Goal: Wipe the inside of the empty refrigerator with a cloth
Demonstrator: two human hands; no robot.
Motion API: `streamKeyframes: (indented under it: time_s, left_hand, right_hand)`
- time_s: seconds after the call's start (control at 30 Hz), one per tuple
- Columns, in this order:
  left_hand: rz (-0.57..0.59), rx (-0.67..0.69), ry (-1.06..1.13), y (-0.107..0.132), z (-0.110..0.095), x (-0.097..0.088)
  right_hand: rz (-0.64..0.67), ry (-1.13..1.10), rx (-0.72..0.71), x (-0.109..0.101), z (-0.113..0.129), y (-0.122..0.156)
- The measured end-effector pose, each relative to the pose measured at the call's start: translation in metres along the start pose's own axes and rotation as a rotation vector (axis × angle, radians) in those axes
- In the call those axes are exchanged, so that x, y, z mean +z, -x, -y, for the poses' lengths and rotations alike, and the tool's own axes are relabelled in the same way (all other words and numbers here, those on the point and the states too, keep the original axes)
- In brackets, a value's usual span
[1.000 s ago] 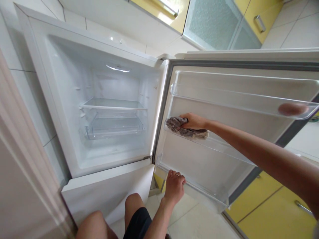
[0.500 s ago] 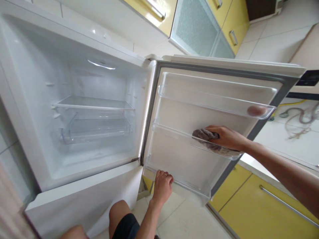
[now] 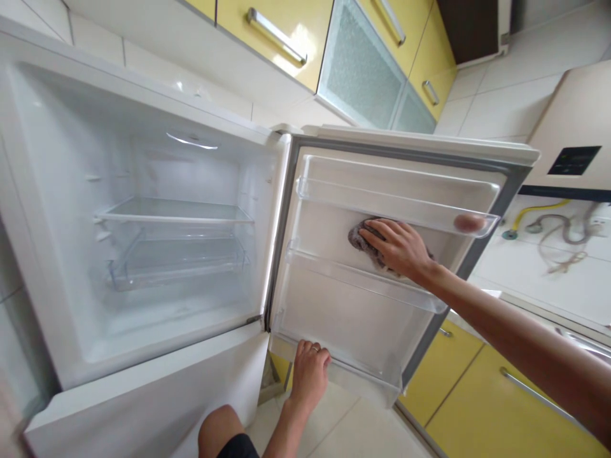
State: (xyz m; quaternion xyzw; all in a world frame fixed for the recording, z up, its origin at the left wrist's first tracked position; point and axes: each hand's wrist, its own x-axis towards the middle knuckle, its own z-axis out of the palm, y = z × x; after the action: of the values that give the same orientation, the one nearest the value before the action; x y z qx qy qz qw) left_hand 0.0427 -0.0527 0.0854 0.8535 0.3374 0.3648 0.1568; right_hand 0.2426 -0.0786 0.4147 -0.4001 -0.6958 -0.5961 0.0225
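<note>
A brownish-grey cloth [image 3: 358, 235] lies bunched under my right hand [image 3: 398, 248], pressed to the inner panel of the refrigerator door [image 3: 334, 216] between its upper and middle clear shelves. My right fingers are bent over the cloth and hide part of it. At the door's bottom edge, my left hand [image 3: 311, 372] has its fingers curled over the rim by the lowest door shelf [image 3: 344, 362]. A round reddish-brown item [image 3: 469, 222] sits at the right end of the upper door shelf [image 3: 382, 205].
On the left, the fridge compartment [image 3: 181, 165] stands open with a glass shelf [image 3: 176, 208] and a clear drawer [image 3: 181, 270]. Yellow cabinets [image 3: 272, 38] hang above; others [image 3: 506, 394] are at lower right. A water heater [image 3: 573, 121] with hoses is at far right.
My right hand has lifted with the cloth from behind the middle door shelf to the panel above it. The left hand keeps its place at the door's edge. The view has shifted slightly.
</note>
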Motion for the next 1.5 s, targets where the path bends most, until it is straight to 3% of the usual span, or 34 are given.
streamKeyframes:
  time_s: [0.17, 0.4, 0.57, 0.77, 0.93, 1.13, 1.33, 1.5]
  left_hand:
    - [-0.001, 0.0, 0.0, -0.001, 0.001, 0.004]
    - [0.031, -0.025, -0.008, -0.002, 0.002, 0.005]
    - [0.036, -0.033, 0.007, -0.001, 0.002, 0.002]
    - [0.043, -0.052, 0.013, -0.002, 0.001, 0.005]
    - [0.026, -0.068, 0.018, -0.003, 0.001, 0.006]
    - [0.031, -0.051, 0.016, -0.003, 0.003, 0.004]
    - [0.0, -0.027, 0.013, -0.002, 0.003, 0.003]
    - [-0.007, -0.008, -0.012, -0.002, 0.001, 0.0]
  right_hand:
    - [-0.033, -0.013, 0.018, 0.021, 0.028, -0.061]
    - [0.046, -0.148, 0.0, 0.046, 0.074, -0.135]
    - [0.034, -0.139, -0.014, 0.05, 0.08, -0.135]
    - [-0.171, -0.008, -0.203, 0.048, 0.073, -0.134]
    - [-0.213, 0.058, -0.165, 0.047, 0.075, -0.146]
    - [-0.127, 0.059, -0.156, 0.036, 0.06, -0.114]
    - [-0.064, 0.186, -0.169, -0.004, 0.022, -0.041]
    - [0.006, 0.074, -0.134, -0.038, -0.009, 0.022]
